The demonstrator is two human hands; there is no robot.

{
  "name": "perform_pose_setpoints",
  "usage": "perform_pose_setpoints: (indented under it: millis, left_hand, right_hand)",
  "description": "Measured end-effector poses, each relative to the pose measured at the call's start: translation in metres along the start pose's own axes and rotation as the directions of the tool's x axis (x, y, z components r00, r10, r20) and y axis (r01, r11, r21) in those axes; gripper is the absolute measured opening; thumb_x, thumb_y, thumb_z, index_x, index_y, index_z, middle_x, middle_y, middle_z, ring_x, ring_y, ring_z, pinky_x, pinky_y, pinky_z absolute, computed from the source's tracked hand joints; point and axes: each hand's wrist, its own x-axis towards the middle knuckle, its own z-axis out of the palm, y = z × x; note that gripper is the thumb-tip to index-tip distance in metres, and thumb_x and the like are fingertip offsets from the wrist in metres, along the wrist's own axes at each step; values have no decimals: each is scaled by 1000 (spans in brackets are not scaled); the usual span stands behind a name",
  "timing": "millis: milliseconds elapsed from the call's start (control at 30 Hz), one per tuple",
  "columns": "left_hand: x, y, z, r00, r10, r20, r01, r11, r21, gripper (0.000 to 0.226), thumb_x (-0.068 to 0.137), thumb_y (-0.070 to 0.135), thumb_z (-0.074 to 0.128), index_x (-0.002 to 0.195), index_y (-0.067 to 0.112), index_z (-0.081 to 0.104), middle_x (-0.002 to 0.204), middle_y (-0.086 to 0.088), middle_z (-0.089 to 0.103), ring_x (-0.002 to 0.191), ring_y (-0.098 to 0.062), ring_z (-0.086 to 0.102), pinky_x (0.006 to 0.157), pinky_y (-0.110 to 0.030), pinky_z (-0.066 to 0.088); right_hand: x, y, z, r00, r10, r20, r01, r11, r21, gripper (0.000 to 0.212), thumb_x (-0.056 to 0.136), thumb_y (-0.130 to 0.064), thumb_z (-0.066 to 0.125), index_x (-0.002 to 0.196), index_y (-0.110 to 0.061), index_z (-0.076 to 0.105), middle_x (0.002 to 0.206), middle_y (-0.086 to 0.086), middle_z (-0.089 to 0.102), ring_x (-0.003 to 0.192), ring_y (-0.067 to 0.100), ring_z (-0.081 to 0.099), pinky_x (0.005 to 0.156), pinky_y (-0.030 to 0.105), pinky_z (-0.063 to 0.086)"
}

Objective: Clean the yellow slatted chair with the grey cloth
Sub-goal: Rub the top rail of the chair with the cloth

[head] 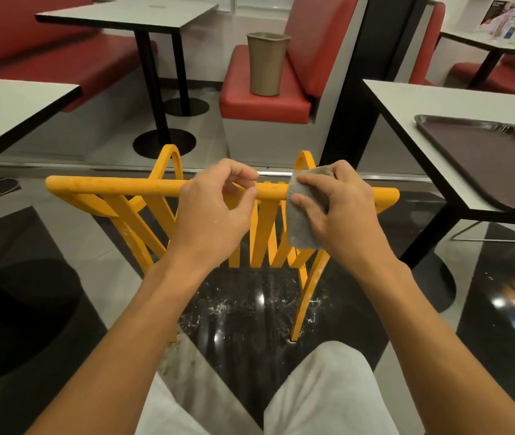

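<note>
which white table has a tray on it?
The near-right table: a dark brown tray lies on it. The near-left table and far-left table show none; the far-right table holds papers.

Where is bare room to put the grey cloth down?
The right table is bare between its left edge and the dark tray. The left table shows bare top. The chair rail is crowded: left hand holds it, right hand holds the grey cloth there.
</note>
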Motion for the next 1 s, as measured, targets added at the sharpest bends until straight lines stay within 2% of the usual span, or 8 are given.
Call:
perform_pose_setpoints:
  millis: [100, 200, 367, 467, 600, 733, 833, 1000]
  left_hand:
    - [3, -11, -6, 997, 51, -54, -43, 988, 147, 14, 98, 27, 72, 112, 29, 72, 105, 15, 70, 104, -10, 62, 91, -34, 51]
    - [8, -23, -14, 992, 78, -102, -45, 954, 297, 14, 99, 34, 69, 112, 32, 74, 107, 16, 69, 110, -12, 58, 104, -42, 38]
    - [15, -49, -28, 997, 23, -68, 2, 938, 347, 26, 103, 49, 58, 110, 30, 75, 103, 14, 69, 108, -14, 60, 108, -45, 36]
    - [13, -63, -30, 1000, 10, -25, 2, 910, 414, 44, 105, 62, 45, 108, 31, 75, 101, 14, 69, 108, -14, 58, 108, -44, 34]
    - [12, -68, -25, 998, 30, -56, -5, 916, 401, 43, 106, 60, 44, 104, 30, 75, 98, 15, 67, 107, -14, 57, 109, -43, 31]
    - [10, -70, -23, 997, 46, -68, -14, 912, 410, 43, 106, 60, 43, 103, 29, 74, 98, 13, 68, 106, -14, 56, 110, -42, 29]
    - [11, -71, -23, 996, 49, -71, -15, 911, 411, 45, 106, 60, 42, 103, 28, 74, 100, 12, 68, 106, -13, 55, 110, -41, 29]
    - [11, -73, -21, 995, 51, -81, -13, 907, 421, 46, 106, 60, 41, 103, 27, 74, 99, 10, 68, 105, -15, 55, 111, -40, 28]
  right_hand:
    - [2, 3, 2, 995, -85, -47, 83, 995, -47, 24, 97, -32, 74, 116, -18, 79, 125, 8, 54, 114, 14, 46, 93, 14, 34]
    - [7, 4, 9, 982, -177, -72, 177, 984, -12, 18, 100, -28, 70, 109, -17, 81, 127, 7, 59, 116, 9, 44, 97, 9, 36]
    - [10, 0, 20, 947, -312, -76, 318, 945, 76, 18, 101, -11, 66, 112, -5, 79, 113, 10, 69, 111, 21, 58, 95, 30, 49]
    - [7, 10, 17, 950, -300, -82, 306, 949, 71, 19, 101, -14, 67, 116, -7, 78, 106, 8, 68, 103, 22, 57, 88, 32, 49]
    - [13, 13, 21, 971, -198, -133, 208, 976, 68, 17, 101, -19, 70, 113, -13, 80, 98, 2, 68, 97, 18, 52, 83, 32, 45]
    - [15, 3, 29, 969, -229, -93, 235, 970, 57, 21, 102, -30, 66, 117, -22, 78, 101, -7, 69, 100, 14, 48, 87, 33, 33]
    - [12, 10, 22, 976, -190, -109, 196, 979, 52, 23, 100, -39, 69, 117, -25, 75, 108, -15, 56, 105, 5, 39, 95, 35, 31]
    - [12, 10, 19, 940, -283, -191, 262, 956, -132, 23, 101, -43, 69, 109, -24, 80, 128, 1, 64, 122, 28, 49, 104, 42, 28]
